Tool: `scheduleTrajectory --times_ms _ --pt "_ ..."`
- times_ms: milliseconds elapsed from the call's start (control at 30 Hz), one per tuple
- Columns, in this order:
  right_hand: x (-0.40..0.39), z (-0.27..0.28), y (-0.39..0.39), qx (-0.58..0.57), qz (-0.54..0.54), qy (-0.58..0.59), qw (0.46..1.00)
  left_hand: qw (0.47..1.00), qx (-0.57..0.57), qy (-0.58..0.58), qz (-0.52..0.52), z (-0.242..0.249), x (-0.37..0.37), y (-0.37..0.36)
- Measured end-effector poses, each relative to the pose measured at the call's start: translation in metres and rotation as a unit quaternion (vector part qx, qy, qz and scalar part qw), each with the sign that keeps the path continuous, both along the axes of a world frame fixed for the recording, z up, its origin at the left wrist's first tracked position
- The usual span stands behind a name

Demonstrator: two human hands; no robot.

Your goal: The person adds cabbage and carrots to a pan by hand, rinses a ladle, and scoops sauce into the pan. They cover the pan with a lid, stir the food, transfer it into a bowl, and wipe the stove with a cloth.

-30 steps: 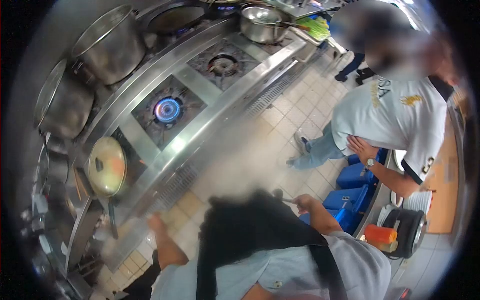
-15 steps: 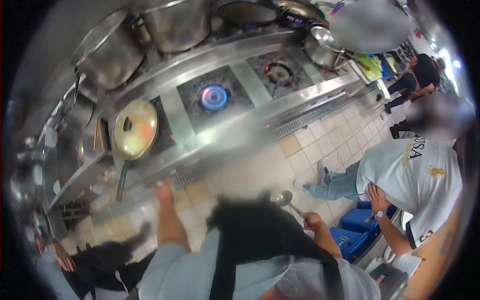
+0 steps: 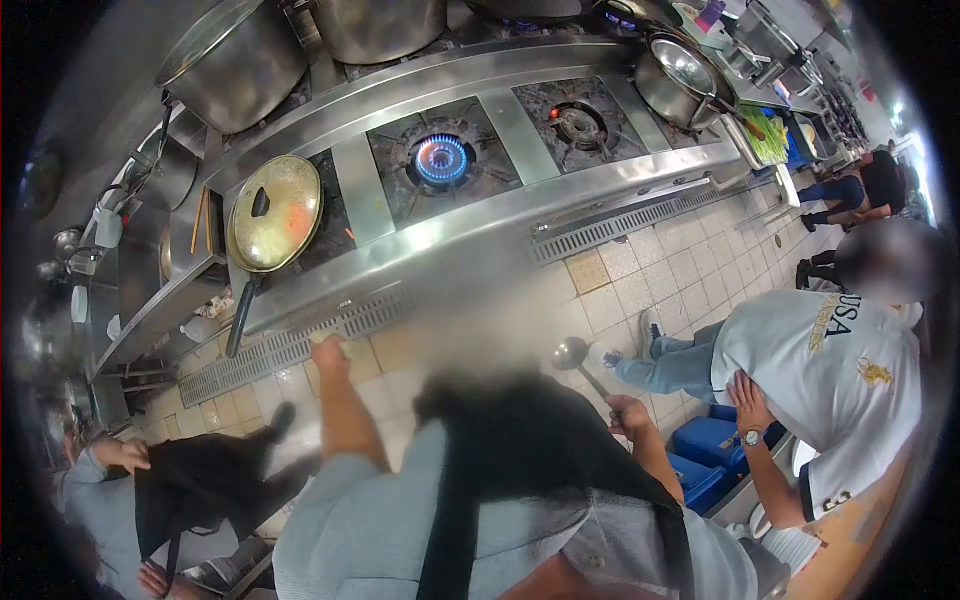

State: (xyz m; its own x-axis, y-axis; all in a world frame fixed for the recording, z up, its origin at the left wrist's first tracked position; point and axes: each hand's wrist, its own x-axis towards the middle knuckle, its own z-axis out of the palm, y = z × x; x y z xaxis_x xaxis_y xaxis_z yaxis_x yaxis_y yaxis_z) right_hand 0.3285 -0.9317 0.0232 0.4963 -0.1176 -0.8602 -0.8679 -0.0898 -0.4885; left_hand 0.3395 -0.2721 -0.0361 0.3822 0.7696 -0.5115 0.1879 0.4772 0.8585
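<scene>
My left hand (image 3: 328, 352) reaches out near the floor grate in front of the stove, its fingers closed round something small and pale that I cannot make out. The handle of a metal ladle (image 3: 571, 353) is gripped in my right hand (image 3: 627, 415), on the right of my dark apron, with the bowl pointing up and left. Beyond my left hand, a lidded pan (image 3: 275, 214) sits at the stove's left end, its dark handle over the front edge. Beside it a burner (image 3: 440, 159) burns with a blue flame.
Large pots (image 3: 238, 70) stand at the back left, and a saucepan (image 3: 683, 85) at the right end of the stove. A co-worker in a white shirt (image 3: 810, 370) stands at right by blue bins (image 3: 708, 440). Another person in a dark apron (image 3: 200, 490) is at lower left.
The view has shifted slightly and become sharper. At lower left the other person has raised a hand and come further into view. My right hand still holds the ladle.
</scene>
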Motion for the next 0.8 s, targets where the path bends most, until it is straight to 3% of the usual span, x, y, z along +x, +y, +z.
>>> scheduleTrajectory --times_ms 67,167,267,300,333,400,467,500,567,600,667,767,800 --pt "0.002 0.003 -0.001 0.003 -0.001 0.017 1.0 1.0 -0.002 0.025 0.004 -0.004 0.0 0.0" --pt "-0.001 -0.011 -0.018 -0.002 0.016 0.021 1.0 0.997 0.02 -0.067 -0.023 -0.008 0.007 -0.002" --pt "-0.006 -0.011 -0.023 -0.047 0.038 0.036 0.998 0.995 0.079 -0.046 -0.049 0.023 0.019 -0.008" --pt "-0.009 -0.007 -0.024 -0.046 0.04 0.038 0.997 0.99 0.111 0.053 -0.071 0.028 0.022 -0.003" --pt "-0.011 0.003 -0.022 -0.036 0.032 0.048 0.998 0.974 0.141 0.152 -0.091 0.029 0.024 0.004" --pt "-0.022 -0.006 -0.029 -0.026 0.028 0.061 0.997 0.978 0.144 0.134 -0.066 0.022 0.027 0.017" --pt "-0.054 -0.062 -0.068 0.097 0.023 -0.033 0.994 0.987 0.126 0.085 -0.044 0.019 0.025 0.03" --pt "-0.052 -0.049 -0.057 0.097 0.024 -0.032 0.994 0.987 0.125 0.086 -0.043 0.011 0.025 0.037" --pt "-0.044 -0.012 -0.03 -0.021 0.009 0.055 0.998 0.983 0.122 0.113 -0.073 -0.012 0.023 0.054" --pt "-0.048 -0.016 -0.033 -0.021 0.008 0.057 0.998 0.983 0.121 0.115 -0.074 -0.018 0.022 0.057" --pt "-0.056 -0.022 -0.039 0.009 0.138 -0.023 0.99 0.972 0.155 0.173 -0.026 -0.024 0.025 0.062" --pt "-0.054 -0.003 -0.018 -0.018 0.066 -0.032 0.997 0.973 0.192 0.13 -0.023 -0.018 0.027 0.054" --pt "-0.048 -0.008 -0.013 -0.044 0.002 0.054 0.998 0.977 0.161 0.057 -0.129 -0.008 0.02 0.055"
